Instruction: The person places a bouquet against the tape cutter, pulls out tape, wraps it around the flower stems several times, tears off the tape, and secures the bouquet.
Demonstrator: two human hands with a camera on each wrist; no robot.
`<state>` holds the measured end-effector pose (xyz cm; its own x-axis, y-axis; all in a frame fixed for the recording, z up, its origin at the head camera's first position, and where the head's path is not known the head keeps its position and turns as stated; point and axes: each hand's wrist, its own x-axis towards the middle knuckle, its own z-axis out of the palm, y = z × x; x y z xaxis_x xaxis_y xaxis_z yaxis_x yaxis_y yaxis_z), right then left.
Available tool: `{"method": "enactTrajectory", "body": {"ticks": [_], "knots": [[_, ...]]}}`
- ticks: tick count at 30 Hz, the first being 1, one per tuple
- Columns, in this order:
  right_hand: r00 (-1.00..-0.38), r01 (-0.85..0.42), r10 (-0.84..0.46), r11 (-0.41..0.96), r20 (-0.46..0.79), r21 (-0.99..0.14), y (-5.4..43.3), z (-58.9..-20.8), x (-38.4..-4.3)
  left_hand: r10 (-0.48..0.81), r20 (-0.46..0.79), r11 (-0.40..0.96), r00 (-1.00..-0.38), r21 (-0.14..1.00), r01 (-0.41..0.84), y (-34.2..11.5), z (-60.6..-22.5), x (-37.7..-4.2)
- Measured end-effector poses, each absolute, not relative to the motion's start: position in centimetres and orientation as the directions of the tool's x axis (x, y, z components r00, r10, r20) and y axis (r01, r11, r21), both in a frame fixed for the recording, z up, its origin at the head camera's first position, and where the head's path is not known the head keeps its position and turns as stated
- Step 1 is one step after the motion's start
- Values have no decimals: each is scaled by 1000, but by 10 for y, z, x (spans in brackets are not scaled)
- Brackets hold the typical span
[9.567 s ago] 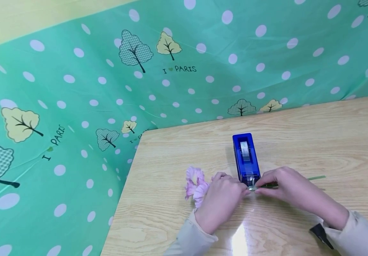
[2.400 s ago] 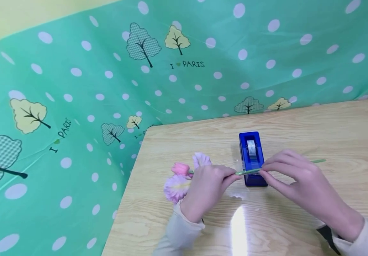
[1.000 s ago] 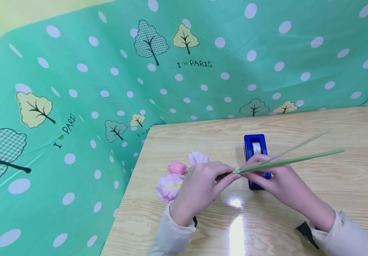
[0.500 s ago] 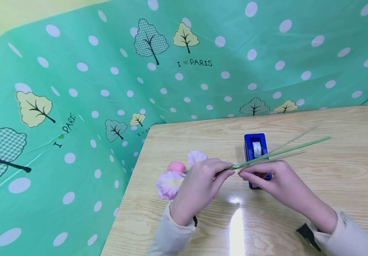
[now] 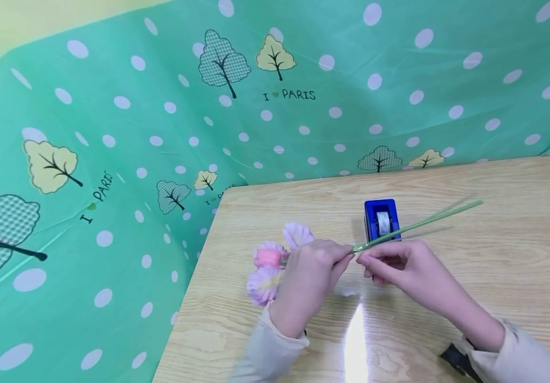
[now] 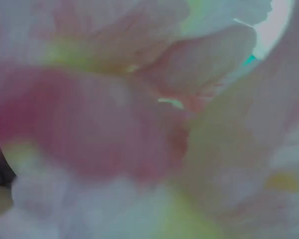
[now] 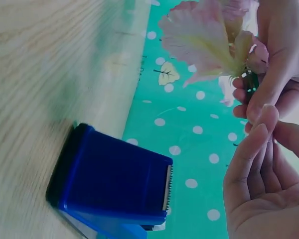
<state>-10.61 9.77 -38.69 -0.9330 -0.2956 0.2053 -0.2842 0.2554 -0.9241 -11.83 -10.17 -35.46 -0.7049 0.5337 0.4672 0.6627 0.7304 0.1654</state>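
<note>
My left hand [image 5: 308,276] grips the green stems [image 5: 423,221] of a bunch of artificial flowers, raised over the table. Pink and lilac blooms [image 5: 265,259] stick out to its left; blurred petals [image 6: 99,129] fill the left wrist view. Shiny clear tape [image 5: 359,247] shows around the stems at the left fingertips. Just below it, the thumb and fingers of my right hand [image 5: 409,268] pinch together, seemingly on the tape's end, which is hardly visible. In the right wrist view, the right fingertips meet close to the left thumb. The stems extend right, above that hand.
A blue tape dispenser [image 5: 373,213] stands behind my right hand, partly hidden; its toothed cutter [image 7: 168,186] shows in the right wrist view. The wooden table [image 5: 519,223] ends at a green dotted cloth [image 5: 303,143] behind and to the left.
Both hands have left the dispenser's front edge, with the stems lifted and taped. Over the last second, my right fingers have come off the stems to just below, while the flowers have turned slightly.
</note>
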Motion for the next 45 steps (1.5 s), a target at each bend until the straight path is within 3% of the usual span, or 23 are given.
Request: {"method": "enactTrajectory", "body": {"ticks": [10, 18, 22, 30, 40, 45], "knots": [[-930, -265, -315, 219, 189, -939, 98, -391, -105, 532, 461, 725, -710, 186, 664, -103, -361, -118], [-869, -470, -341, 341, 359, -814, 101, -395, -105, 530, 455, 723, -715, 199, 662, -105, -359, -119], [-805, -591, -295, 469, 515, -656, 102, -395, -104, 528, 450, 711, -721, 229, 664, -105, -358, -119], [-658, -678, -246, 603, 711, -420, 99, -392, -102, 535, 454, 690, -712, 250, 679, -104, -356, -120], [-450, -773, -262, 593, 853, -226, 97, -386, -107, 586, 434, 677, -684, 201, 708, -101, -356, -119], [-437, -774, -268, 598, 859, -207, 98, -385, -108, 615, 428, 672, -662, 155, 724, -101, -355, -117]]}}
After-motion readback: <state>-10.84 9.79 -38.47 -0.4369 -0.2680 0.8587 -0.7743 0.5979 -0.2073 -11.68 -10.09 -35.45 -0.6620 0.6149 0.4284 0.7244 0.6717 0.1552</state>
